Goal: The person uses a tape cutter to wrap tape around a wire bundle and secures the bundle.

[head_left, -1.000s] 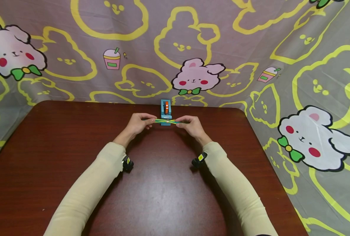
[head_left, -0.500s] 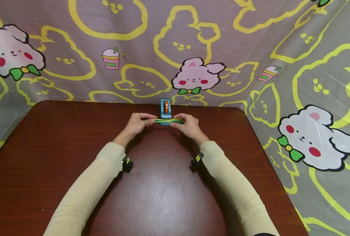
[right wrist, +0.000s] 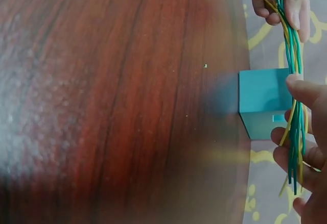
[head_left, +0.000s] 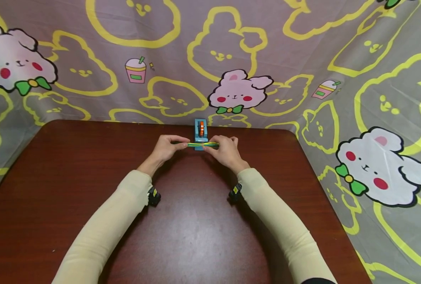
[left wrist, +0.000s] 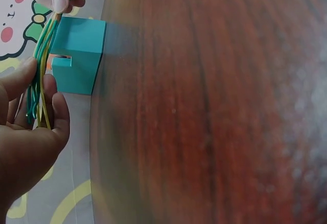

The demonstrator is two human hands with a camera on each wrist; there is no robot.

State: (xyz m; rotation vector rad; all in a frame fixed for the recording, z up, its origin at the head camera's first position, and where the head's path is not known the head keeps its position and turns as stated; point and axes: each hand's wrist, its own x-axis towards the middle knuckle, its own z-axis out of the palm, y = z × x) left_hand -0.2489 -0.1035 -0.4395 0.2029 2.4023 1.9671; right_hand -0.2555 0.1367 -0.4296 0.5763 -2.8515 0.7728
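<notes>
A thin bundle of green and yellow strands [head_left: 203, 144] is stretched level between both hands above the far middle of the table. My left hand [head_left: 167, 147] pinches its left end [left wrist: 40, 99], fingers curled. My right hand [head_left: 223, 148] grips the right part of the bundle [right wrist: 295, 109], with loose strand tips sticking out past the fingers. Just behind the bundle stands a small teal tape dispenser [head_left: 201, 131] with an orange roll; it also shows as a teal block [left wrist: 79, 55] in the left wrist view and a teal block [right wrist: 264, 101] in the right wrist view.
The dark red-brown wooden table [head_left: 196, 228] spreads wide towards me. A grey cloth printed with yellow outlines and pink rabbits [head_left: 238, 92] hangs behind the table and drapes down its right side. A small black camera [head_left: 153, 196] sits on each wrist.
My right hand has slid left along the bundle towards the left hand, so the span between them is shorter. The left hand and the dispenser have stayed put.
</notes>
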